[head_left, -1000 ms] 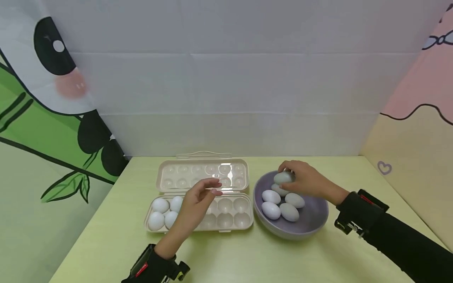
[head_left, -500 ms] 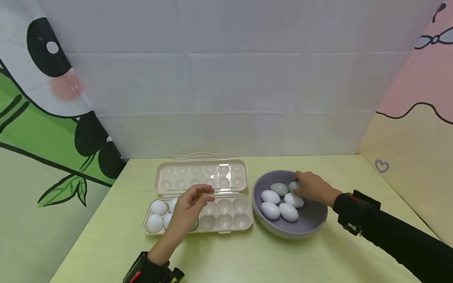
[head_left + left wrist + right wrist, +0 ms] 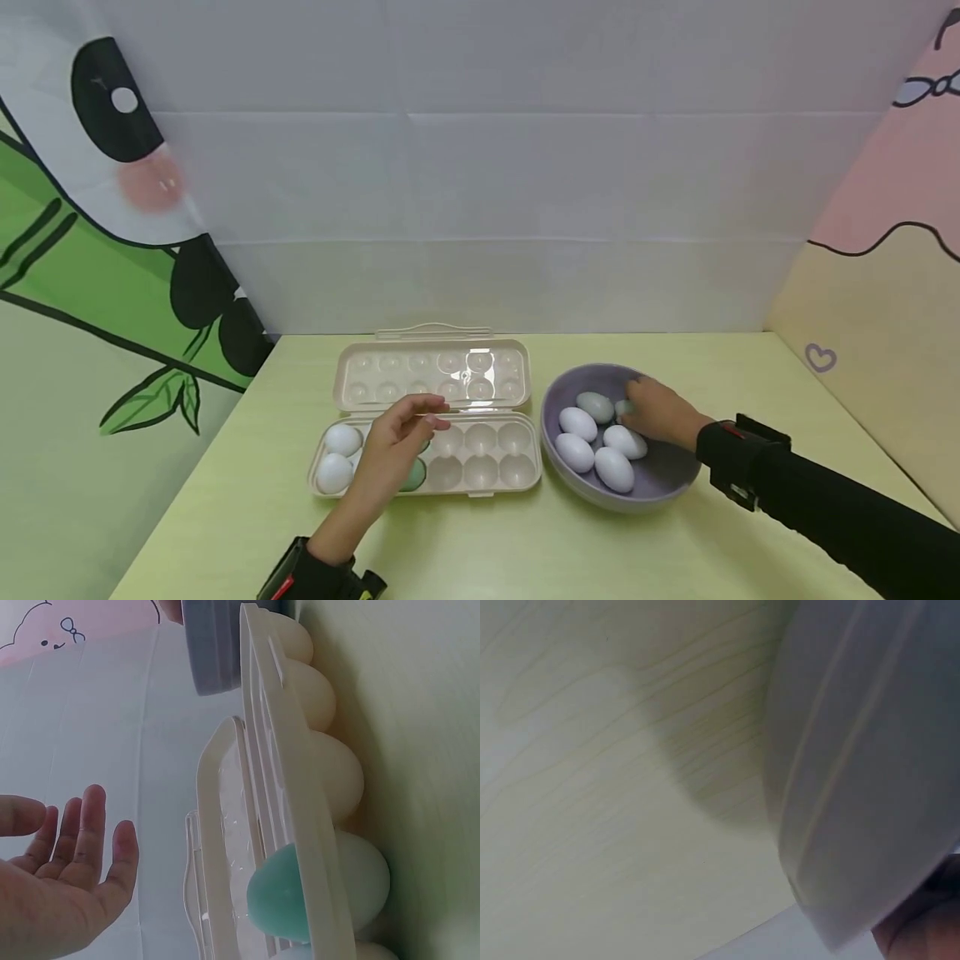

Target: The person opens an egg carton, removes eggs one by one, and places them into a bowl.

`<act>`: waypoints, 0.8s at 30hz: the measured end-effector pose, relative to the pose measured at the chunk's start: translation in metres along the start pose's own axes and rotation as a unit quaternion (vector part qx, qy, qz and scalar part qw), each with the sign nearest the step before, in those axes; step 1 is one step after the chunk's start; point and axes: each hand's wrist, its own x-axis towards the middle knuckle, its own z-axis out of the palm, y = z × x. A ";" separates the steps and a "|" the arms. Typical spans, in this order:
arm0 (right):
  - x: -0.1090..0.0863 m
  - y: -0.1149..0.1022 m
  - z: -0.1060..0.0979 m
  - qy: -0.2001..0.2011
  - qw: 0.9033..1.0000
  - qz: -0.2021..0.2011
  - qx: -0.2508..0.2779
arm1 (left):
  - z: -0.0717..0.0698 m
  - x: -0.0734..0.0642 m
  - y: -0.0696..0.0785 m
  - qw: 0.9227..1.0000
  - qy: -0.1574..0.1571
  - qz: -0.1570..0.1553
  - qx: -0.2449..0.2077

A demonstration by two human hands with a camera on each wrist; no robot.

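Note:
My right hand (image 3: pixel 660 410) reaches into a purple bowl (image 3: pixel 558 383), fingers curled round a pale greenish egg (image 3: pixel 623 407) that they mostly cover. Beside that egg lie a grey-green egg (image 3: pixel 596 407) and several white eggs (image 3: pixel 574 452). In the right wrist view the bowl's outer wall (image 3: pixel 862 772) hides most of the hand. My left hand (image 3: pixel 393 446) hovers over the opened egg carton (image 3: pixel 465 493), holding nothing, its fingers spread apart in the left wrist view. White eggs (image 3: pixel 334 473) sit in the carton's left cups, and a green egg (image 3: pixel 414 475) shows beside the left hand.
The carton's clear-topped lid (image 3: pixel 435 375) lies back behind its base, with bare cups (image 3: pixel 480 471) at the right end. The bowl stands close to the carton's right side on a pale yellow table (image 3: pixel 480 558). A white backdrop (image 3: pixel 525 183) rises behind.
My right hand has brought the pale egg from over the bowl's back down into its right side. The left hand has shifted slightly left, uncovering the green egg.

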 end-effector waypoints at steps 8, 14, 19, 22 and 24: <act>-0.007 -0.006 0.007 0.003 1.000 0.010 -0.005 | -0.013 -0.007 -0.004 1.000 0.006 -0.006 0.008; -0.015 -0.016 -0.009 -0.031 0.998 0.047 0.025 | -0.023 -0.010 -0.010 0.998 0.010 0.001 0.060; -0.022 -0.026 -0.030 -0.024 0.998 0.049 0.022 | -0.037 -0.013 -0.016 0.981 -0.004 0.030 0.193; -0.025 -0.036 -0.043 -0.003 0.999 0.036 0.027 | -0.047 -0.014 -0.023 0.956 -0.027 0.048 0.287; -0.028 -0.044 -0.051 0.006 0.999 0.030 0.034 | -0.052 -0.015 -0.028 0.936 -0.047 0.057 0.344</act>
